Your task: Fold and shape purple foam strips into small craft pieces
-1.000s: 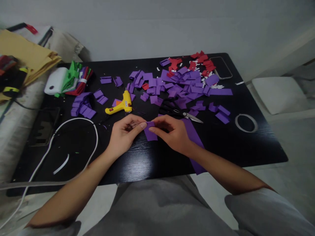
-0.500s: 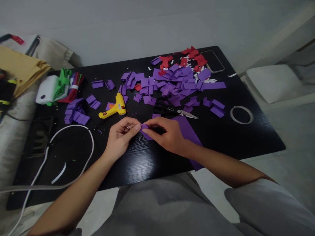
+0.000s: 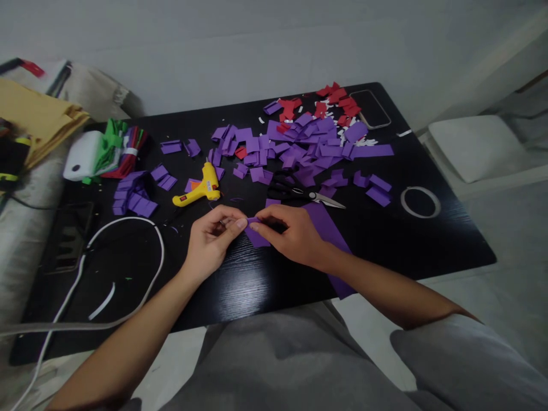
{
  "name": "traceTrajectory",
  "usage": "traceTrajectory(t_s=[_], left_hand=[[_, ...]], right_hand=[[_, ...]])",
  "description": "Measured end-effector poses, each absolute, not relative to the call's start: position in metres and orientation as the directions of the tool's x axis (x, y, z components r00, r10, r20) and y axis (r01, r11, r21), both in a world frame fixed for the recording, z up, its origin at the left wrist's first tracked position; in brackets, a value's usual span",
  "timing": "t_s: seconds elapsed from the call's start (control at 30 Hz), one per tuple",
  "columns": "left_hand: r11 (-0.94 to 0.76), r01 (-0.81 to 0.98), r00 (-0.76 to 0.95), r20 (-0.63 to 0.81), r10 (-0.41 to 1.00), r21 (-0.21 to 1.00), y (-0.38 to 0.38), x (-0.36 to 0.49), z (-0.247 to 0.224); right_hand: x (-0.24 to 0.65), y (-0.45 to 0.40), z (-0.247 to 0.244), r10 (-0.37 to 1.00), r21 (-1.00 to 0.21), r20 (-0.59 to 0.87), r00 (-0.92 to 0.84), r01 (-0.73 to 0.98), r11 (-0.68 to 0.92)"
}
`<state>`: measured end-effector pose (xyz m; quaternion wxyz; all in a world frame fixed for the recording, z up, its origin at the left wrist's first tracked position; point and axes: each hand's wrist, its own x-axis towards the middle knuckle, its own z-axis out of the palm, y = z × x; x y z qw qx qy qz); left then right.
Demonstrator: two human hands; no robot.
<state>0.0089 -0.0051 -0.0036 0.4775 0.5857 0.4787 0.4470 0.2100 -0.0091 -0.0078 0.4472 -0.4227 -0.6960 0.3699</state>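
Centrally, purple piece: a small slip of purple paper [image 3: 259,237], its upper edge between my fingers, its lower part angled toward me above the black table [image 3: 385,240].

Left hand [image 3: 209,242]: grasping the piece at its left corner, thumb on top, fingers curled beneath.

Right hand [image 3: 295,234]: pinching the same edge, thumb and fingertips just beside those of my left.

Step in hand: I appear to be folding or creasing the upper edge; the fold itself is too small to make out.

Next move: judging from this grip, any further press calls for 2 level thumbs and an even pinch, so that the edge runs straight.

Purple strip [image 3: 323,222]: flat on the table, passing under my right forearm.

Scissors [image 3: 317,197]: just beyond my right hand, black handles near the heap, blades pointing right.

Yellow glue gun [image 3: 197,191]: on its side beyond my left hand, held by no hand.

Purple heap [image 3: 308,134]: cut and folded papers spread across the table's far side, with red scraps [image 3: 351,105] at its far right.

White cable [image 3: 160,245]: looped to the left of my left hand.
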Motion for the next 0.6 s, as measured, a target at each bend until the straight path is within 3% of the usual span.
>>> traceTrajectory(t_s=[0.23, 0.6], left_hand=[[-0.183, 0.214, 0.153, 0.152, 0.976, 0.959, -0.0082, 0.0125, 0.0032], [-0.231, 0.221, 0.179, 0.193, 0.965, 0.947, -0.0112, 0.0120, -0.0005]], right_hand=[[0.2104, -0.0092, -0.0053, 0.937, -0.917, 0.256, -0.239, 0.247, 0.314], [0.2113, -0.0105, -0.0054, 0.925, -0.916, 0.312, -0.217, 0.189, 0.354]])
